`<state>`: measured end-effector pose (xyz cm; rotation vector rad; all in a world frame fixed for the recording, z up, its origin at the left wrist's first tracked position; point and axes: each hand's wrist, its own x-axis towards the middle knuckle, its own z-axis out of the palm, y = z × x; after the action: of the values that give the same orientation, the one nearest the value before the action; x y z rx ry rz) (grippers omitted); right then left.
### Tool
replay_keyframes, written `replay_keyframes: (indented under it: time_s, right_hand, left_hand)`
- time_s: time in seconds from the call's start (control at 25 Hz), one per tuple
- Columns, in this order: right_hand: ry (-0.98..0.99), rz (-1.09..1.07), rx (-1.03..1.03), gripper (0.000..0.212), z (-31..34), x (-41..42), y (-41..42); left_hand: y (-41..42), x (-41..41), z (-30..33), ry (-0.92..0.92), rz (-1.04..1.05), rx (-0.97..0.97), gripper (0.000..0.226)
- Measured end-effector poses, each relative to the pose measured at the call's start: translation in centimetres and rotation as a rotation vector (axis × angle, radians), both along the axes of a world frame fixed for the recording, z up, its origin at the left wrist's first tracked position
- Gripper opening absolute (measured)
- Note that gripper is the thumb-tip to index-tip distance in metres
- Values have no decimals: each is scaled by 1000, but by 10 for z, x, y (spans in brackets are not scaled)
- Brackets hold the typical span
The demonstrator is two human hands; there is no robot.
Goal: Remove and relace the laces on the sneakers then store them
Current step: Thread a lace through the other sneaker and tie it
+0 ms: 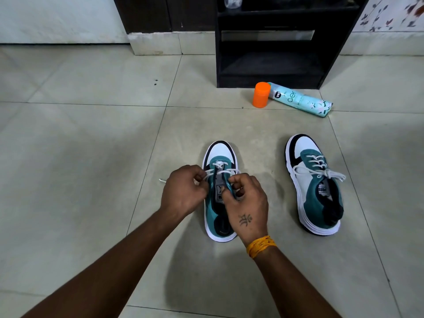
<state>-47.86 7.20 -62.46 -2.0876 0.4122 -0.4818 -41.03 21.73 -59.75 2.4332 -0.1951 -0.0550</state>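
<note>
1. White lace (221,172): soft, limp cord, likely light and slippery; best pinched near its stiff tip; it ran through the lower eyelets of the left sneaker (219,191) on the floor (91,134).
2. Left hand (182,191): fingers curled, pinching the lace.
3. Right hand (246,198): likewise curled round lace at the tongue.
4. Right sneaker (314,184): laced, tied, well apart.

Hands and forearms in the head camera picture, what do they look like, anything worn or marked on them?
Both forearms are bare, with no sleeves in view. The right hand has a small dark tattoo on its back, and a band of yellow-orange thread wound several times around its wrist. The left hand has no ring, watch or band showing.
</note>
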Motion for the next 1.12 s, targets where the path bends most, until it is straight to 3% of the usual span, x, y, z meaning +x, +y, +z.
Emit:
replay_keyframes:
  time_s: [0.12, 0.24, 0.32, 0.56, 0.64, 0.72, 0.8, 0.88, 1.0, 1.12]
  right_hand:
    - [-8, -3, 16, 21, -2, 0, 0]
    - [-23, 1, 37, 21, -4, -1, 0]
    - [-27, 3, 40, 21, -5, -1, -1]
    - [-40, 7, 49, 20, -8, 0, 0]
    - [-32, 5, 61, 20, -7, -1, 0]
    - [-27, 6, 66, 20, -7, -1, -1]
    - [-31, 7, 71, 20, -7, -1, -1]
    - [-31, 3, 62, 20, -6, 0, -1]
    - [-24, -3, 48, 20, -6, -1, 0]
    - [-22, 0, 52, 20, -6, -1, -1]
  left_hand:
    - [2, 0, -1, -127, -34, 80, 5]
    - [13, 6, -1, 74, -1, 495, 18]
    - [20, 6, -1, 173, -42, 656, 30]
    - [2, 2, 10, -182, -151, 288, 12]
    - [7, 5, 12, -140, -119, 427, 12]
    - [17, 7, 12, 38, -101, 705, 18]
    - [25, 6, 11, 135, -106, 835, 25]
    - [22, 6, 8, 96, -128, 742, 24]
    - [11, 5, 4, -138, -195, 425, 18]
    - [8, 5, 7, -202, -220, 412, 13]
